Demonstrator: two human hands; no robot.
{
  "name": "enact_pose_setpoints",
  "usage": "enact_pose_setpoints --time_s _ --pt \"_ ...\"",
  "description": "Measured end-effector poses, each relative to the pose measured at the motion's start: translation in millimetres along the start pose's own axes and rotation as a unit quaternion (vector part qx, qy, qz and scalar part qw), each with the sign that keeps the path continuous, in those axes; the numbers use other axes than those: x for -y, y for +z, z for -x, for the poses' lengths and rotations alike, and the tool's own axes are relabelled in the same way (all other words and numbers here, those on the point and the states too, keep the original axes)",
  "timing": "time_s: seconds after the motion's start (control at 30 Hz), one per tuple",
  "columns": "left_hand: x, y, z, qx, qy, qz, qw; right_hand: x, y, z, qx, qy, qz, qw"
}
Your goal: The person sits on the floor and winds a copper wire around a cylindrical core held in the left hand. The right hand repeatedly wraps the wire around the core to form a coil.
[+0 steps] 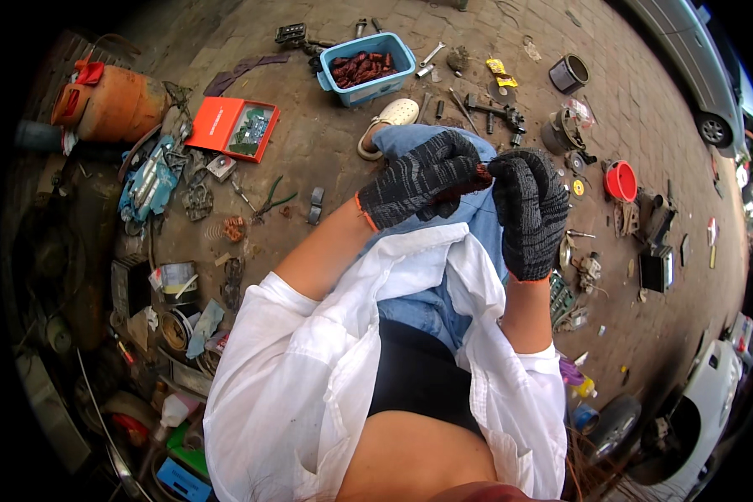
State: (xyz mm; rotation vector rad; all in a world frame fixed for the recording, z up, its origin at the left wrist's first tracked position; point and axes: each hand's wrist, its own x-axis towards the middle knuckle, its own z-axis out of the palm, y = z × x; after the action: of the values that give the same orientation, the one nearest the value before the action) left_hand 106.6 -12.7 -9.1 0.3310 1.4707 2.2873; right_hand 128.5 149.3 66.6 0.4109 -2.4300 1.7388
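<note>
**Inspection note: reddish-brown bundle held in the left grip above the lap**

The left grip (431,177), a hand in a dark grey knitted glove with an orange cuff, is clamped on a small reddish-brown bundle (483,176). The bundle is mostly covered by the glove; its exposed end points toward the other hand. The right grip (531,205), gloved alike, is just beside it with fingers curled; whether it pinches any part of the bundle cannot be told. Both hands are above the blue denim trousers (477,224) of the wearer.

On the paved ground (477,25) ahead sits a light blue tub (375,91) containing a heap of similar dark reddish-brown pieces (362,69). A wrench (432,54) lies just right of the tub. A cream clog (400,111) is visible near the left grip.

To the left, an open red box (213,112) holds a green circuit board (253,127); pliers (274,198) with green handles lie nearer the wearer. An orange cylinder (121,102) lies farther left. To the right, a red bowl (620,181) sits among scattered metal parts.
</note>
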Motion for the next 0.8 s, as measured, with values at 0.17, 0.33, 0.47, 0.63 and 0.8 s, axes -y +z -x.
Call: enact_pose_setpoints --time_s 0.17,0.33,0.47,0.63,0.8 --pt "-14 0 3 -0.021 -0.059 0.014 0.998 8 -6 -1 -0.018 0.045 -0.050 0.998" --pt "-16 0 0 -0.046 -0.077 -0.007 0.996 13 1 7 0.007 0.101 -0.108 0.989" --pt "-9 -8 3 -0.083 -0.046 -0.007 0.995 9 11 21 0.070 0.025 -0.044 0.996" --pt "-10 -18 9 -0.037 0.192 -0.377 0.905 -13 24 42 0.092 -0.025 0.036 0.995" --pt "-37 2 23 -0.085 0.042 -0.188 0.977 -30 19 46 0.088 0.127 -0.025 0.988"
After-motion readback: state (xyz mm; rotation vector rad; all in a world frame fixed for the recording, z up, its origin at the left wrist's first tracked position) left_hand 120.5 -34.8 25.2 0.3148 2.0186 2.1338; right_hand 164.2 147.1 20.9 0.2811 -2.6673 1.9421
